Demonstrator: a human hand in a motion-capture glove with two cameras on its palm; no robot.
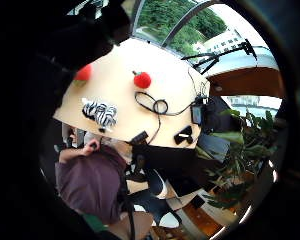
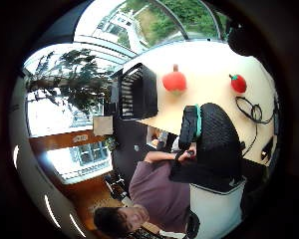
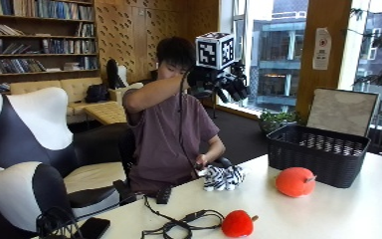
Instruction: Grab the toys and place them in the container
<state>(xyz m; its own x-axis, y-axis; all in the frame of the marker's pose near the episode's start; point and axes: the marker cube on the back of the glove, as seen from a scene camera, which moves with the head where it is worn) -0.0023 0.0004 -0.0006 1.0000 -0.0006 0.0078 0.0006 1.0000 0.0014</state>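
The gloved right hand [image 3: 225,83] is raised in front of the person's head, well above the counter [image 3: 350,214]; its fingers hang loosely curled and hold nothing; the bare left hand [image 3: 199,162] rests at the counter's near edge, just beside the zebra [image 3: 222,177]. The orange toy [image 3: 295,181] sits on the counter just in front of the black basket [image 3: 318,152]; the red toy [image 3: 238,223] lies nearer the camera, beside a coiled black cable [image 3: 181,225].
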